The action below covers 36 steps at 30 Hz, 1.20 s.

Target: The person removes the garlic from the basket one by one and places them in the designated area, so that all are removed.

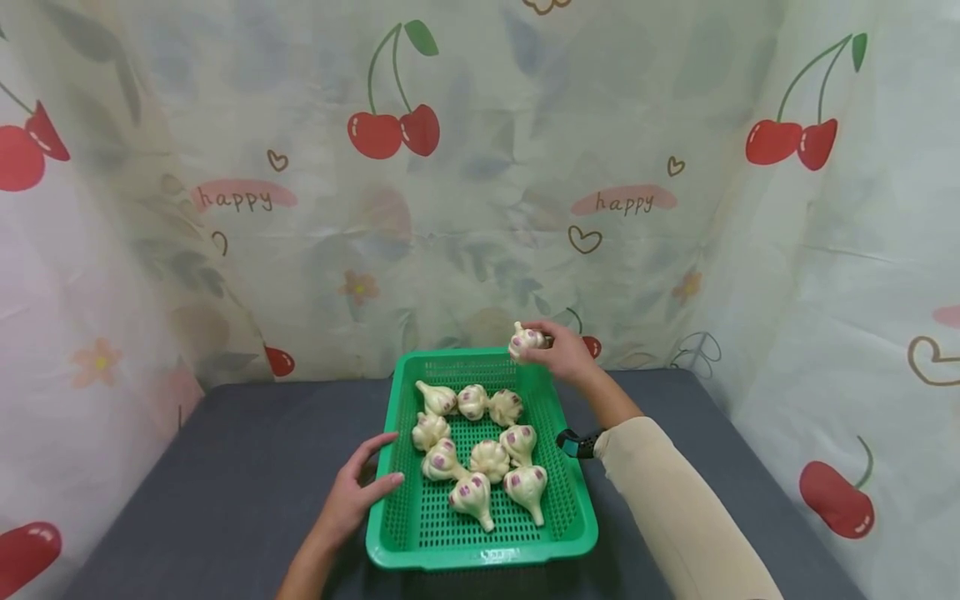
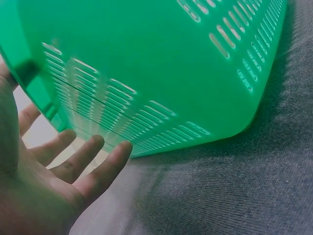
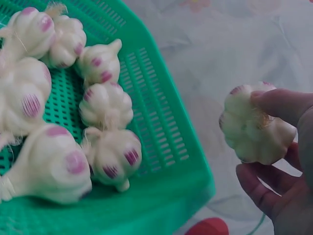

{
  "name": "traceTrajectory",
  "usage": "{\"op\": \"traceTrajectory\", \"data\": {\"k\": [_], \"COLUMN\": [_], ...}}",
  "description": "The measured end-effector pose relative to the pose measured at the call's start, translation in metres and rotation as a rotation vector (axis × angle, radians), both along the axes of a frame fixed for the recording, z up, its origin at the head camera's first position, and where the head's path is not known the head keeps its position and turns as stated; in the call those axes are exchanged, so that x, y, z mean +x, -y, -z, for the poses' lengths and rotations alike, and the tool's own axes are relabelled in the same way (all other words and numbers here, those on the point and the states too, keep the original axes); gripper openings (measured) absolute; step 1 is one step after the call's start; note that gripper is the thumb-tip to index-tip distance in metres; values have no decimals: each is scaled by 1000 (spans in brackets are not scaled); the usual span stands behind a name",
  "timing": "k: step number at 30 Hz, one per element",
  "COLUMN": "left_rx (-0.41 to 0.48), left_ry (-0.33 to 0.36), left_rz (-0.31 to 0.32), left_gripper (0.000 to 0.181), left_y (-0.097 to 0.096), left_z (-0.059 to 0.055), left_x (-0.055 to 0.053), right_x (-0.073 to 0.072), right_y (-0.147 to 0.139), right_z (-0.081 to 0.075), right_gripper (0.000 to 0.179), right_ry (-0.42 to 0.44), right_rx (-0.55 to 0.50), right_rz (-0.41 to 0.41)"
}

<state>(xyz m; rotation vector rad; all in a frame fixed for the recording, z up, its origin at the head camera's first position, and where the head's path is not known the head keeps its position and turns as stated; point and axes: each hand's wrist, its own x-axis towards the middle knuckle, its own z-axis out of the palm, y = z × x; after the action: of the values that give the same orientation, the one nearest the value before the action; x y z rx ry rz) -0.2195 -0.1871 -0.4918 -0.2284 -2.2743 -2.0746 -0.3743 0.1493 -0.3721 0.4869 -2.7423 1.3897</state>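
Note:
My right hand [image 1: 567, 353] holds a garlic bulb [image 1: 525, 341] above the far right corner of a green slotted plastic basket [image 1: 480, 557]. In the right wrist view, thumb and fingers pinch this purple-marked white bulb [image 3: 247, 128] outside the basket rim. Several more garlic bulbs [image 1: 490, 460] lie in the basket, roughly in a ring, stems pointing various ways. My left hand [image 1: 351, 493] is at the basket's left side, thumb and forefinger spread at the rim. From the left wrist, its other fingers [image 2: 105, 169] look extended and apart beside the outer wall.
The basket stands on a dark grey cloth-covered table [image 1: 247, 483]. A pale curtain [image 1: 480, 267] printed with cherries and words hangs behind the table and along both sides. On the right wrist is a black strap [image 1: 576, 444] with a small device.

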Motion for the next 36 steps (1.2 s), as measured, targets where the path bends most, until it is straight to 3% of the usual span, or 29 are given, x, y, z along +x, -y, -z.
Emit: {"op": "traceTrajectory", "data": {"k": [13, 25, 36], "left_rx": [-11, -2, -5], "left_ry": [2, -19, -13], "left_rz": [-10, 0, -16], "left_gripper": [54, 54, 54], "left_y": [1, 1, 0], "left_z": [1, 2, 1], "left_x": [1, -1, 0], "right_x": [-3, 2, 10], "right_y": [-35, -65, -74], "right_z": [16, 49, 79], "right_gripper": [52, 46, 42], "right_ry": [-68, -74, -56], "right_rx": [-30, 36, 121], "right_rz": [102, 188, 226]}}
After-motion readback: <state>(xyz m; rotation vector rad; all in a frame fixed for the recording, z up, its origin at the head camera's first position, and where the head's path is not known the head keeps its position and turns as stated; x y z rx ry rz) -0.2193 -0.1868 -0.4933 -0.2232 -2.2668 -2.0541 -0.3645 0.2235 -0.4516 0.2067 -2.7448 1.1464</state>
